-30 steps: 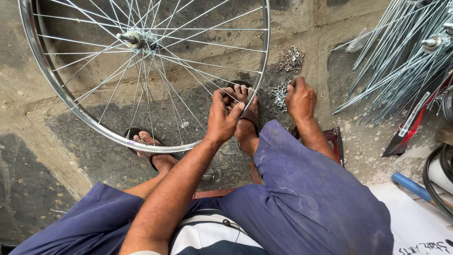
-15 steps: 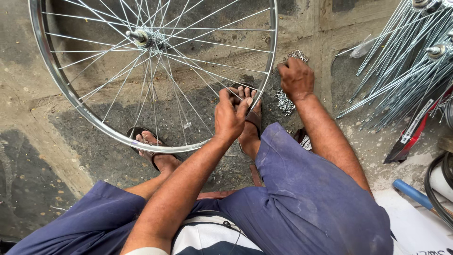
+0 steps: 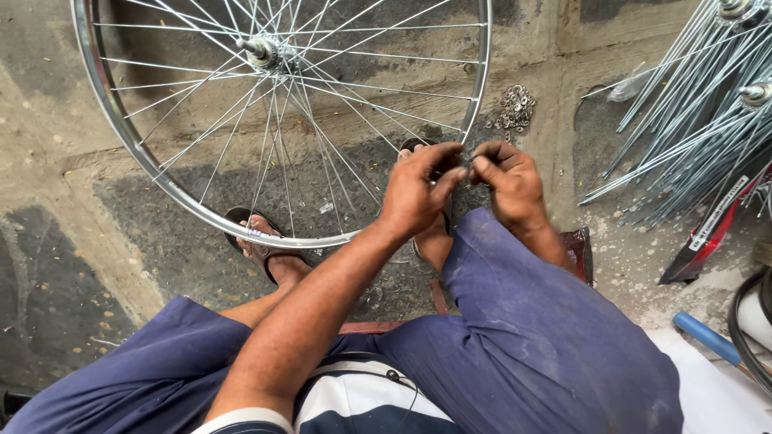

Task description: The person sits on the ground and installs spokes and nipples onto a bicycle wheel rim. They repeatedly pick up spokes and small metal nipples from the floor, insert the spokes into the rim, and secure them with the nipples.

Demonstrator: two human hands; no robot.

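Fingertips of left hand (image 3: pixel 420 186) and right hand (image 3: pixel 508 178) pinch something too small to identify beside the wheel rim (image 3: pixel 481 72), likely spoke fitting; next calls for steady threading.

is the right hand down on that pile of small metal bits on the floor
No, the right hand is raised beside the left hand at the wheel rim, apart from the pile of small metal bits on the floor.

cracked, stained concrete floor (image 3: pixel 72 185), daylight, dusty patches.
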